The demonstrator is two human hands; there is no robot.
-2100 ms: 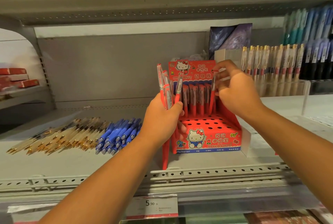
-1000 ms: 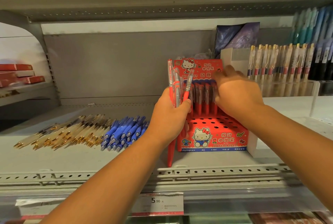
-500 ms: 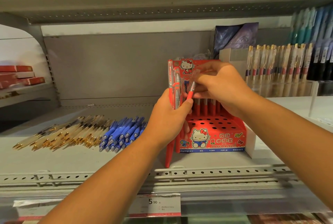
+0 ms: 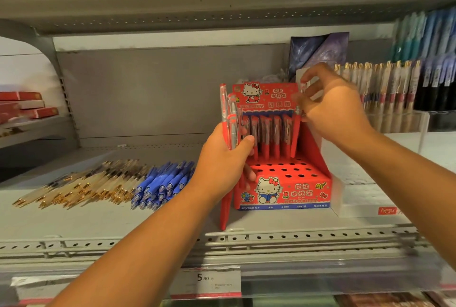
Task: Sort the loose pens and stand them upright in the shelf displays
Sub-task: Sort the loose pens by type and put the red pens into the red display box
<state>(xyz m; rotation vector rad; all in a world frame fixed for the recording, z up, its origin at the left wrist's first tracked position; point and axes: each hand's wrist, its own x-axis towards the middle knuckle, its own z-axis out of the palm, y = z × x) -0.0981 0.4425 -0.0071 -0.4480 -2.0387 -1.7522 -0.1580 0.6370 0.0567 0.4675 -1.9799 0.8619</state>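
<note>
From the head view: grips a small bundle of red pens [image 4: 228,119] upright in the left hand [image 4: 222,163], just at the left edge of the red cardboard display box [image 4: 283,188] on the shelf [image 4: 123,220]. Pinches the top of a single red pen [image 4: 296,134] with the right hand [image 4: 330,109], blurred, at the right end of the filled back row.

Best to keep that pen vertical, find a free hole with its tip, and release only once seated; probably wise to fill row by row toward the front.

Slim, smooth plastic barrels with clear upper halves; glossy printed card, its stepped top punched with round holes. Further left, lying flat: blue pens [image 4: 162,183] and clear gold-tipped pens [image 4: 81,188].
</note>
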